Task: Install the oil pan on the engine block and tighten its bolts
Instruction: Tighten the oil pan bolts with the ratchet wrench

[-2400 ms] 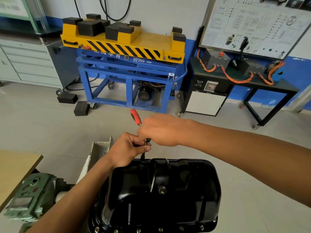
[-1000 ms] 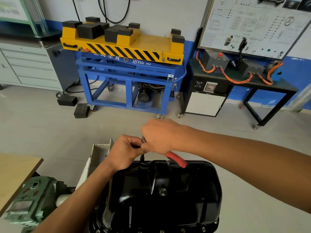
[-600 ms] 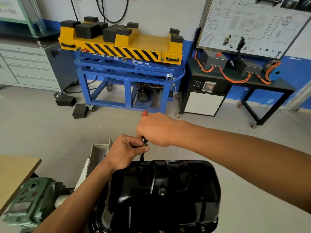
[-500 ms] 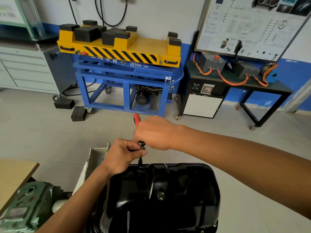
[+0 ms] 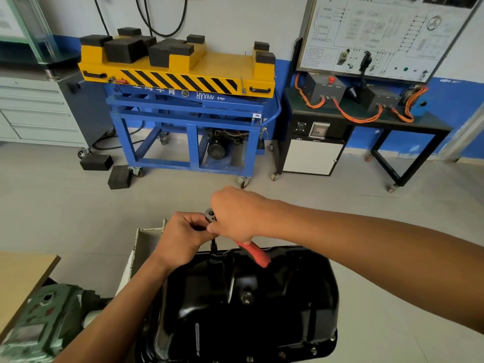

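A glossy black oil pan (image 5: pixel 248 305) sits upside down at the bottom centre, with several bolts along its near flange; the engine block beneath it is hidden. A ratchet with a red handle (image 5: pixel 255 254) stands on a thin extension at the pan's far rim. My right hand (image 5: pixel 235 213) grips the ratchet handle, whose red end points toward me over the pan. My left hand (image 5: pixel 183 238) pinches the ratchet head and extension just below it. The bolt under the socket is hidden.
A green machine part (image 5: pixel 44 323) and a wooden tabletop (image 5: pixel 21 271) lie at the lower left. A white metal bracket (image 5: pixel 146 242) stands left of the pan. Across the floor are a blue and yellow lift cart (image 5: pixel 183 106), black rubber blocks (image 5: pixel 119 176) and a black training bench (image 5: pixel 366 127).
My right hand has swung the ratchet handle from pointing away, over the floor, round to pointing toward me over the pan. My left hand stays on the ratchet head.
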Demonstrator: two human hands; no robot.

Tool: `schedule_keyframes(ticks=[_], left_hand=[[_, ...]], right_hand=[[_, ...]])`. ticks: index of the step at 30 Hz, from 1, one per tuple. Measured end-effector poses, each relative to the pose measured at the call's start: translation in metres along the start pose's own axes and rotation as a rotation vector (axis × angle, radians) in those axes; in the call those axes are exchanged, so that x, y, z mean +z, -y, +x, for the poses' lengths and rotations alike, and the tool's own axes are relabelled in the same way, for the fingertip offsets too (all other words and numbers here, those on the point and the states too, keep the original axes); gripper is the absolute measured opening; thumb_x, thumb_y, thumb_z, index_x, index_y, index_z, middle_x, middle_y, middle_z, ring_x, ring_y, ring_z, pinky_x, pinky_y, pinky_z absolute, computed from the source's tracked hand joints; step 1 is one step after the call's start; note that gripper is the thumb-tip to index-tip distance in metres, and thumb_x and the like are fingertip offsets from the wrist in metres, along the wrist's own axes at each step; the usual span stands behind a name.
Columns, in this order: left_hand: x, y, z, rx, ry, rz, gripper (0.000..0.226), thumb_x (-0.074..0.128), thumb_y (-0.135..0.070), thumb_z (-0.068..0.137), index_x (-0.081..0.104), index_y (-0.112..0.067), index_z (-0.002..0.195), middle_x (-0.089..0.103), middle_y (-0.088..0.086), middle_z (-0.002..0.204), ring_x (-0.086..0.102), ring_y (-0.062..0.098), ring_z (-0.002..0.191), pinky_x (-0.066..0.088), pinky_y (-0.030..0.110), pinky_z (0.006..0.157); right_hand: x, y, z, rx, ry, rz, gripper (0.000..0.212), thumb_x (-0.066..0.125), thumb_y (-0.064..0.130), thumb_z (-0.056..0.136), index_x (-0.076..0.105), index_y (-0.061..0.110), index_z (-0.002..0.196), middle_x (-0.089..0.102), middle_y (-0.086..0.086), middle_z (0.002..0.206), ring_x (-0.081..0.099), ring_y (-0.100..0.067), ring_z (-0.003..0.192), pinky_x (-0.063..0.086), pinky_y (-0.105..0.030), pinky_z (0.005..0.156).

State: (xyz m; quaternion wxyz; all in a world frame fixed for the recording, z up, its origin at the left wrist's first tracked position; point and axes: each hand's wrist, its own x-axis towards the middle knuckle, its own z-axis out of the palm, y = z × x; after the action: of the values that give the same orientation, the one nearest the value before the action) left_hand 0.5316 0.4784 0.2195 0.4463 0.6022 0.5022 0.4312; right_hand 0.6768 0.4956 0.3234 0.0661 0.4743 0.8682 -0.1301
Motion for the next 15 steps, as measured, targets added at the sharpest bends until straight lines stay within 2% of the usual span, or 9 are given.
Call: schedule_keyframes(ticks=[3,6,7,9,11,13,15], left_hand=[[0.002,-0.001,-0.001,-0.005,-0.042,-0.023,0.018,0.083,0.001,0.073,0.069,0.012,0.072,0.07,0.028,0.076,0.059,0.021,0.069,0.047,0.034,0.07],[0.003,0.0,0.001,-0.033,-0.022,-0.033,0.019,0.084,0.0,0.072,0.068,0.011,0.069,0.072,0.013,0.067,0.065,0.01,0.064,0.051,0.022,0.068],[0.003,0.001,0.001,-0.044,0.003,-0.034,0.017,0.083,0.0,0.073,0.07,0.01,0.072,0.074,0.01,0.07,0.067,0.01,0.066,0.053,0.022,0.071],[0.002,0.001,0.002,-0.055,0.034,-0.044,0.017,0.082,-0.003,0.074,0.073,0.011,0.081,0.077,0.014,0.081,0.072,0.017,0.078,0.059,0.034,0.084],[0.0,0.001,0.002,-0.039,0.066,-0.054,0.02,0.081,-0.006,0.075,0.075,0.009,0.086,0.077,0.016,0.089,0.074,0.026,0.089,0.056,0.043,0.096],[-0.001,0.0,0.001,-0.016,0.127,-0.063,0.02,0.079,-0.009,0.077,0.077,0.005,0.091,0.077,0.015,0.095,0.073,0.031,0.099,0.053,0.045,0.101],[-0.002,-0.001,0.0,-0.005,0.175,-0.065,0.02,0.078,-0.011,0.078,0.077,0.003,0.093,0.078,0.013,0.097,0.072,0.031,0.102,0.051,0.046,0.103]], right_hand=[[-0.004,0.001,0.0,-0.004,0.04,-0.075,0.033,0.071,0.009,0.084,0.047,0.011,0.061,0.059,-0.009,0.049,0.055,-0.02,0.047,0.046,-0.03,0.047],[-0.01,-0.003,-0.002,-0.07,-0.024,-0.21,0.037,0.068,-0.004,0.08,0.039,0.014,0.064,0.042,-0.004,0.063,0.051,-0.026,0.06,0.043,-0.034,0.053],[-0.012,-0.004,-0.002,-0.099,-0.039,-0.233,0.034,0.063,-0.005,0.082,0.042,0.015,0.065,0.04,-0.002,0.066,0.053,-0.028,0.065,0.042,-0.034,0.054],[-0.014,-0.006,-0.001,-0.146,-0.023,-0.246,0.032,0.059,-0.007,0.082,0.046,0.019,0.068,0.041,-0.002,0.067,0.055,-0.03,0.069,0.047,-0.038,0.059],[-0.013,-0.005,0.0,-0.194,0.029,-0.245,0.023,0.06,-0.005,0.08,0.055,0.017,0.074,0.051,-0.006,0.073,0.057,-0.029,0.068,0.05,-0.04,0.058],[-0.011,-0.003,0.001,-0.25,0.069,-0.256,0.011,0.066,0.003,0.082,0.063,0.013,0.085,0.061,-0.009,0.087,0.061,-0.027,0.075,0.052,-0.041,0.061],[-0.008,-0.003,0.003,-0.299,0.076,-0.258,0.006,0.069,0.009,0.083,0.064,0.01,0.085,0.062,-0.009,0.092,0.061,-0.025,0.077,0.051,-0.039,0.062]])
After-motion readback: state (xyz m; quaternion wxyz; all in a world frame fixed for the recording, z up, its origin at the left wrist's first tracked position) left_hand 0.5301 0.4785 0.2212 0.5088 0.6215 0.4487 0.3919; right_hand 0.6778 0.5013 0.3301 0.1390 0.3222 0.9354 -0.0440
